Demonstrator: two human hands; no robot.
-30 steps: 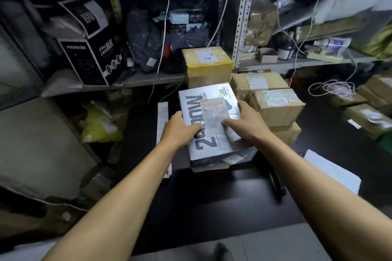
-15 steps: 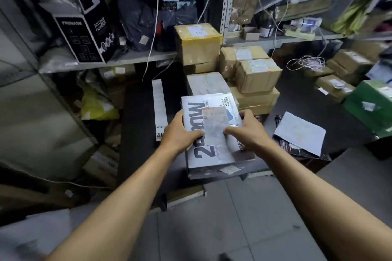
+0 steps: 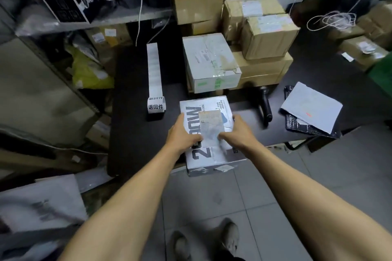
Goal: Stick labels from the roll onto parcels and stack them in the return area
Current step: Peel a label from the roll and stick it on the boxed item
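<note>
Both hands, the left hand point(image 3: 182, 133) and right hand point(image 3: 238, 133), grip the grey printed cardboard parcel point(image 3: 209, 135) by its 2 long sides at the black table's point(image 3: 135, 133) near edge, its long axis pointing far toward the white label strip point(image 3: 153, 70) lying far-left, nearer the left hand.

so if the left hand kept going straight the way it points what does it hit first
The left hand points up and slightly right, along the held parcel. Beyond it, the white box on the table looks first in line, though depth is unclear.
</note>
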